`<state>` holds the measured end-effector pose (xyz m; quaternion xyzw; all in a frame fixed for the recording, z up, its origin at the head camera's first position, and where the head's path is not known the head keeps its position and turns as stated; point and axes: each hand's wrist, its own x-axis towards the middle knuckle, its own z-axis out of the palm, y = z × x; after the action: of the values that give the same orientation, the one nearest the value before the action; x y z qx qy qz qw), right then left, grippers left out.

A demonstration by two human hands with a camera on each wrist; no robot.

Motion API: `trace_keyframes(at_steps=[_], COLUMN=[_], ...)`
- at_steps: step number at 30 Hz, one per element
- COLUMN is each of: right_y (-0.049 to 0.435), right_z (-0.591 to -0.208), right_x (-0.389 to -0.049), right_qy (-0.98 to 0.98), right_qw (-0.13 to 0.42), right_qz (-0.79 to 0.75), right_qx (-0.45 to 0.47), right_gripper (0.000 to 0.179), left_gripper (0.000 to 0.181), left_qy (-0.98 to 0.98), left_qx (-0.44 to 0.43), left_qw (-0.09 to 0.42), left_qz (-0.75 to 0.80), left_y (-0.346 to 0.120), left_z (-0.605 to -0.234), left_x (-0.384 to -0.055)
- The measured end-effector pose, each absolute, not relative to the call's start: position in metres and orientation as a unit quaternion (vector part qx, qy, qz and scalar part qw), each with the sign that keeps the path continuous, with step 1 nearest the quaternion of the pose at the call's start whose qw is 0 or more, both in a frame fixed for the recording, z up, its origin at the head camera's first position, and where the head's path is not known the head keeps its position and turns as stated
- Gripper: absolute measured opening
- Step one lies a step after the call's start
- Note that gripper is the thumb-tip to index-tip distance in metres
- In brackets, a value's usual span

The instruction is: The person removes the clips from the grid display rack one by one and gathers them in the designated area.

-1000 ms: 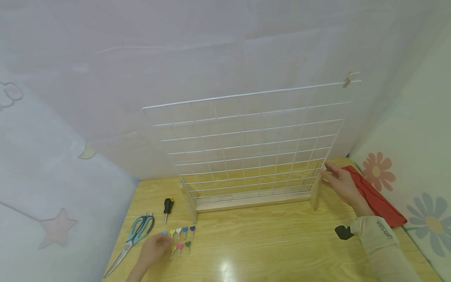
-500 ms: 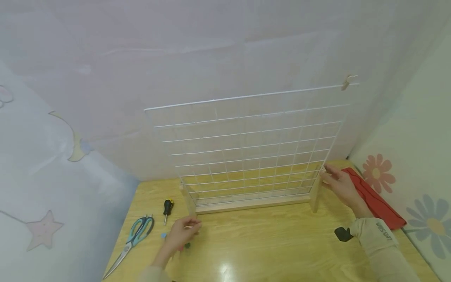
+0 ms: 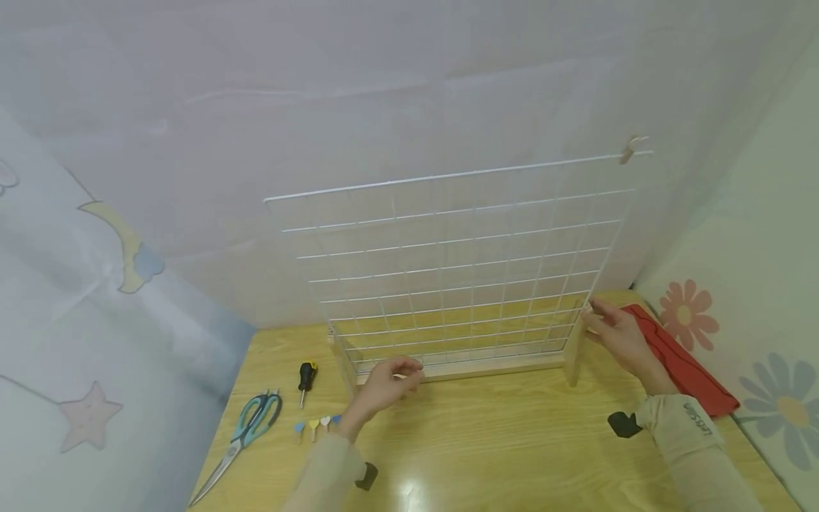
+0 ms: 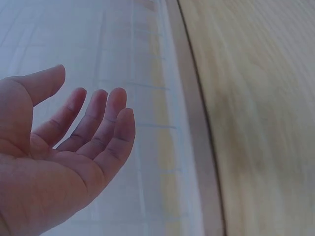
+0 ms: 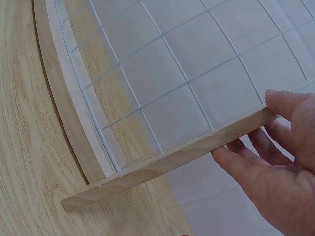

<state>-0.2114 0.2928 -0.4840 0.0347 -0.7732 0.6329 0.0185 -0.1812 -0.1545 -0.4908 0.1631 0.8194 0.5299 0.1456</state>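
A white wire grid (image 3: 473, 264) stands upright in a wooden base with a side post at each end. My right hand (image 3: 621, 345) holds the right wooden post (image 5: 182, 155) near its upper end, thumb on one face and fingers on the other. In front of the base rail (image 3: 493, 367), my left hand (image 3: 387, 384) hovers with loosely bent fingers. The left wrist view shows that left hand (image 4: 74, 147) palm up, holding nothing. Small heart-topped clothespins (image 3: 313, 425) lie by the left forearm, which hides some of them. A wooden clip (image 3: 628, 151) sits on the grid's top right corner.
Scissors with blue handles (image 3: 246, 427) and a black screwdriver (image 3: 306, 377) lie on the left of the wooden table (image 3: 499, 441). A folded red cloth (image 3: 694, 373) is beside the right forearm. Patterned curtains surround the back and sides.
My left hand has moved from the heart-topped clothespins rightward and away from me, to the front of the grid's base rail. The right hand keeps its hold on the post.
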Motion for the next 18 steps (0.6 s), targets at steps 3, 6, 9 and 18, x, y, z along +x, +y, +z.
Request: trace_keyframes(at_steps=[3,6,9,18], right_y=[0.292,0.292,0.292,0.29], right_z=[-0.484,-0.484,-0.484,-0.483], right_x=[-0.211,-0.211,-0.211,-0.212], right_qy=[-0.775,-0.776,-0.777,-0.776], right_qw=[0.02,0.018,0.018,0.021], right_qz=[0.63,0.629,0.628,0.629], right_qx=[0.039,0.039,0.037,0.044], right_gripper=[0.063,0.064,0.064,0.064], left_gripper=[0.034,0.032,0.03,0.025], left_qy=[0.817,0.816,0.819,0.828], left_qx=[0.177,0.195,0.216,0.287], left_qw=[0.155,0.156,0.147,0.107], left_qz=[0.527,0.521,0.512,0.47], left_y=[-0.139,-0.125,-0.111,-0.076], left_z=[-0.478,-0.465,-0.45,-0.393], left_x=[-0.19,-0.2,-0.209,-0.224])
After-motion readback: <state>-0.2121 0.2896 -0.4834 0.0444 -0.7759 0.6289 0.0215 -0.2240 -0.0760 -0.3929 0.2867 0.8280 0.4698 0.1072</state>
